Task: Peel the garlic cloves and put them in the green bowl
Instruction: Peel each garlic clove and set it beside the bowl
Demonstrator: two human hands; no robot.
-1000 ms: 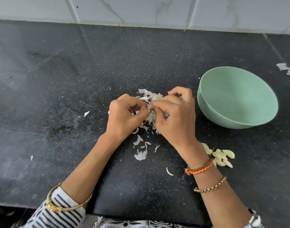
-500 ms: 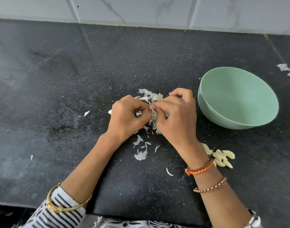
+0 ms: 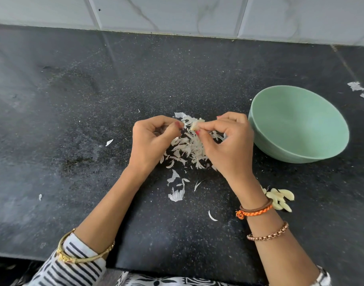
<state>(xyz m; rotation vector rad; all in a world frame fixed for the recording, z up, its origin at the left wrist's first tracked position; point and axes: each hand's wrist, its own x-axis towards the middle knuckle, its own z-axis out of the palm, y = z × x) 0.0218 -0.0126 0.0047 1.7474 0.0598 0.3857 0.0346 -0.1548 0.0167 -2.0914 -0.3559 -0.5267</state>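
My right hand (image 3: pixel 228 147) pinches a partly peeled garlic clove (image 3: pixel 195 126) between thumb and forefinger, above a pile of white garlic skins (image 3: pixel 187 148). My left hand (image 3: pixel 154 141) is curled just left of the clove, its thumb and forefinger pinched at a bit of skin by the clove's end. The green bowl (image 3: pixel 259 129) stands to the right of my right hand, and no clove shows inside it. A small heap of peeled cloves (image 3: pixel 281 198) lies on the counter beside my right wrist.
The black stone counter (image 3: pixel 94 120) runs back to a tiled wall (image 3: pixel 177 13). Loose skin flakes lie scattered near the front (image 3: pixel 176 195) and at the far right edge (image 3: pixel 360 91). The counter's front edge is near my sleeves.
My hands have drawn slightly apart and lifted, so the clove now shows between the fingertips. The bowl and the peeled cloves have not moved.
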